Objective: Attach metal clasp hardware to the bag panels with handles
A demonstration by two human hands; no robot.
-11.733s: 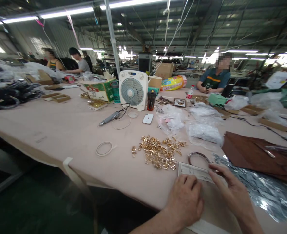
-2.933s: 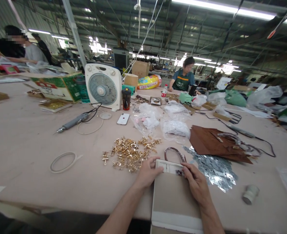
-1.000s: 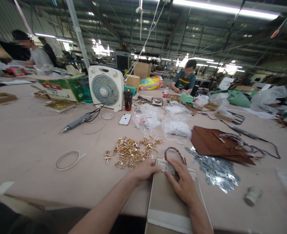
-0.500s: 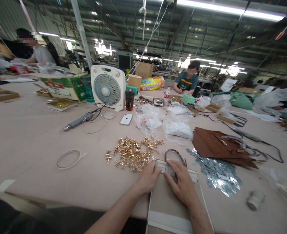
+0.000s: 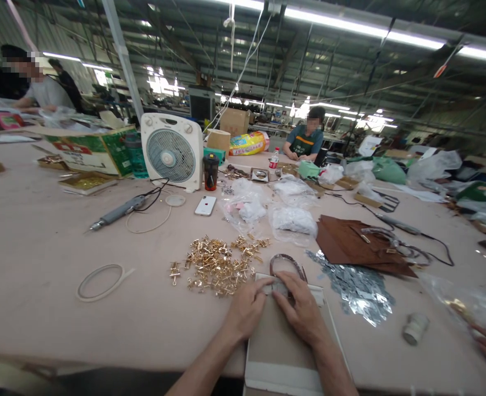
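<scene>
Beige panel (image 5: pixel 275 336) is laid long-ways ahead, its far end touched by left hand (image 5: pixel 245 309) and right hand (image 5: pixel 301 308); any pinch cannot be told.

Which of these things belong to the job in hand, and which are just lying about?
Belonging to the job, it seems:
beige panel, under the left hand and right hand
brown curved handle, by its far edge
gold-coloured fittings, probably, close by

Apparently just lying about:
white fan
phone
red-labelled bottle
dark tumbler
</scene>
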